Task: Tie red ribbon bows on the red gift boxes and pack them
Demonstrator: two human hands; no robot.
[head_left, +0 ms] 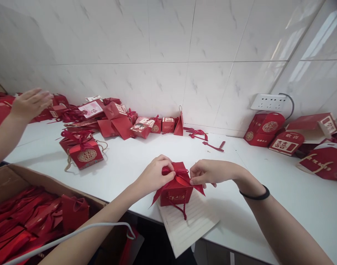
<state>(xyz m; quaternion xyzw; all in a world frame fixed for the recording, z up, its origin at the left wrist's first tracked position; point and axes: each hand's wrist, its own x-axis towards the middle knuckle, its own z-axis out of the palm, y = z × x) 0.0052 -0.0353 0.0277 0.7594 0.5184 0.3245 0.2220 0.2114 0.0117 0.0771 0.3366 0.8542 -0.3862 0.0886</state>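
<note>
A small red gift box [175, 197] with gold lettering stands on a sheet of lined paper [194, 222] at the table's front edge. On its top is a red ribbon bow [182, 178], its tails spreading to both sides, and a dark red cord hangs down the front. My left hand [160, 173] pinches the bow's left loop between thumb and fingers. From the other side, my right hand [205, 172] has its thumb and index finger closed on the right part of the bow. A black band circles my right wrist.
Another bowed gift box [87, 154] with cord handles stands left of centre. Piled red boxes [116, 117] line the wall; more boxes [263, 129] sit at right below a power strip [268, 102]. A carton [22, 173] full of red bags is front left. A co-worker's hand [30, 104] reaches in.
</note>
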